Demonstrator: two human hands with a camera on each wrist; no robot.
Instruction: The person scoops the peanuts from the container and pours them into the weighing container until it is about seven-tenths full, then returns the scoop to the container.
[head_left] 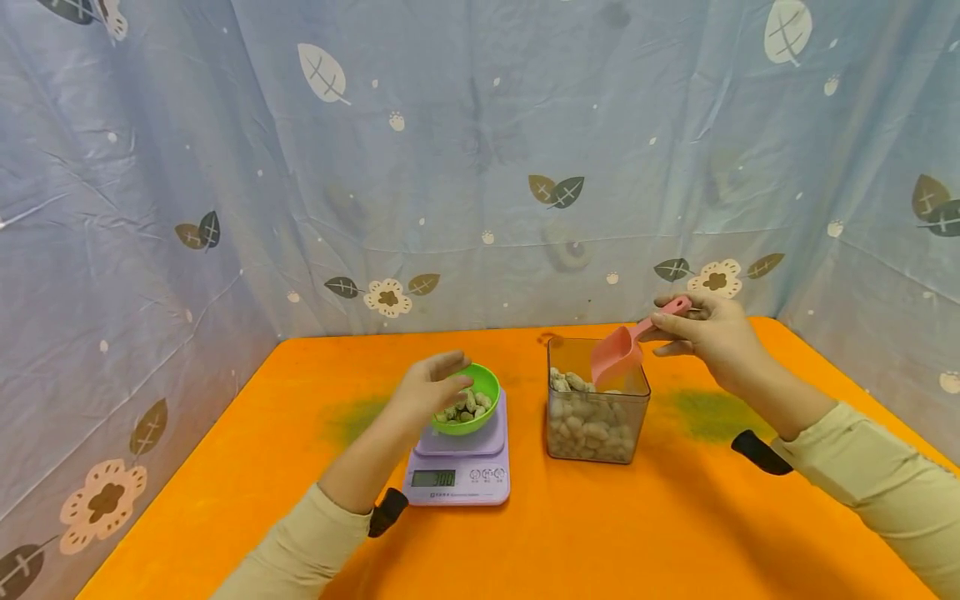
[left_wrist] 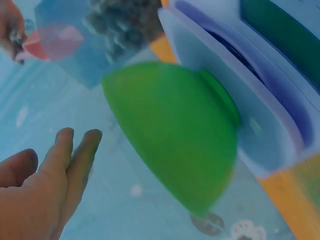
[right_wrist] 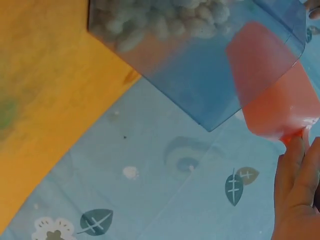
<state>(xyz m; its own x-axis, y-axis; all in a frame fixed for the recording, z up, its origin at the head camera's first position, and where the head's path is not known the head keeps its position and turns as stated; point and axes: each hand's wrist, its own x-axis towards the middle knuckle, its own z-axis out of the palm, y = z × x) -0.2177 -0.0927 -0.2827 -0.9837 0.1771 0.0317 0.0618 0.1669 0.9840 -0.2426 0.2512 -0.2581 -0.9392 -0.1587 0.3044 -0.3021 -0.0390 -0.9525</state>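
Near the left rim of a green bowl (head_left: 491, 380), my left hand (head_left: 426, 390) hovers with loosely extended fingers (left_wrist: 62, 155), a gap apart from the bowl in the left wrist view. Peanuts in their shells (head_left: 471, 403) lie in the bowl, which sits on a lilac kitchen scale (head_left: 459, 448) with digits on its display. My right hand (head_left: 716, 332) pinches the handle of a pink scoop (head_left: 617, 353). The scoop tilts down, its lip just inside the top of a clear square container (head_left: 639, 410) partly filled with peanuts. No peanuts show in the scoop.
An orange cloth (head_left: 525, 550) covers the table, with greenish patches on either side. Behind and at both sides hangs a blue curtain (head_left: 465, 167) with leaf and flower prints. The container stands to the right of the scale, with a gap between them.
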